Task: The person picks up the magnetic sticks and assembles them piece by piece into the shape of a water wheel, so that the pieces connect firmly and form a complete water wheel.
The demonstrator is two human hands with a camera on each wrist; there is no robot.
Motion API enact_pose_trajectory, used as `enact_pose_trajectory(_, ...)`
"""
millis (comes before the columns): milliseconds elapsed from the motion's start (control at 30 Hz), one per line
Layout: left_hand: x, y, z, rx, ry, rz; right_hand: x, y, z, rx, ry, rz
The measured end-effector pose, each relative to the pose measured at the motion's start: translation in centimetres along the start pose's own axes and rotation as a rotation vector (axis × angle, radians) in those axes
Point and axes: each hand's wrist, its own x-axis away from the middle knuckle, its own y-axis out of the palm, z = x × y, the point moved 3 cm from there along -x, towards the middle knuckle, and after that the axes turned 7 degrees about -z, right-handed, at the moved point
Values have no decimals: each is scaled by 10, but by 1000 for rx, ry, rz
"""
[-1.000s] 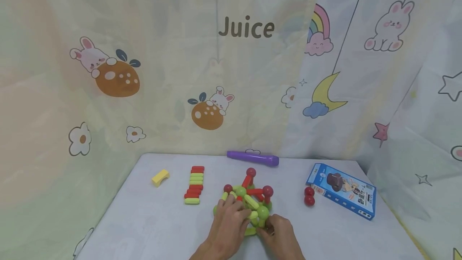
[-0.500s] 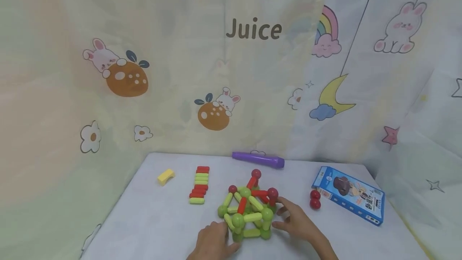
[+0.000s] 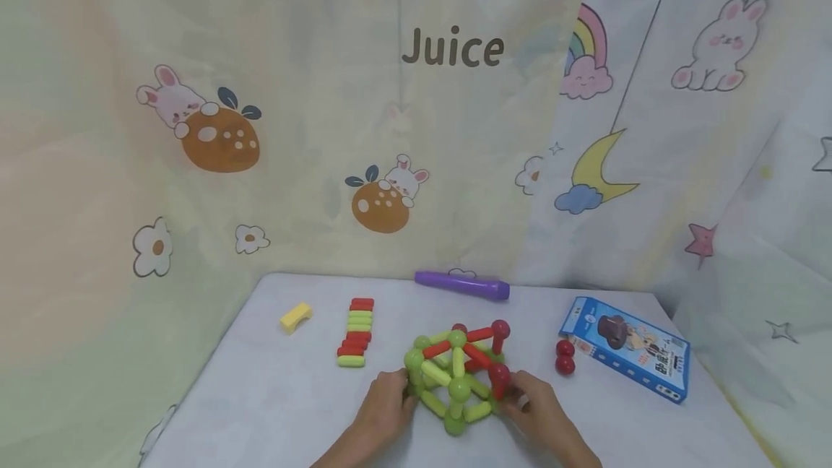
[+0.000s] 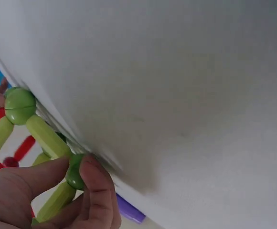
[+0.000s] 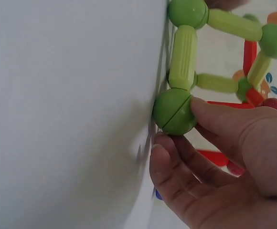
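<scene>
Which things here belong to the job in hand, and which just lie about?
Job:
red-green ball-and-rod frame, in left hand and right hand
red and lime rods, likely spare
two red balls, likely spare

Apparently lying about:
yellow arched block
purple tapered cylinder
blue printed box

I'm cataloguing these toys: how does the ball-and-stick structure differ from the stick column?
The structure rises as a joined frame; the stick column lies flat. The structure includes red balls and green balls; the column shows none. The left hand and right hand grip the structure; neither touches the column. Both include red sticks and yellow-green sticks.
</scene>
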Motion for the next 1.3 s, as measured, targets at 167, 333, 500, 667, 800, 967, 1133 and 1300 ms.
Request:
enact_pose_trajectory(167,-8,-8,-5,81,-45,-31,3,10,-9,-24,-9,-33)
enact_pose_trajectory(333,-13,-24,-12,78,-73,-47,5,16,-16,-11,-45,-48)
enact_pose_trajectory(500,-13,-55,-32,-50,-178,84,6,16,-18,9,-39,-41)
enact_pose_trajectory(667,-11,-77,-56,-282,-272,134,6,15,-17,1,-39,-33)
enact_pose_trajectory(800,-9,-79,-64,-368,-240,108,6,16,-14,-11,-42,-36)
enact_pose_trajectory(967,-5,-74,-62,-458,-195,102,5,18,-12,-19,-66,-44)
enact_pose_trajectory(1133,-2,-69,-58,-515,-174,82,5,20,-15,22,-78,-30)
enact_pose_trajectory(1300,6,-71,-30,-433,-130,104,3,21,-21,94,-50,-13)
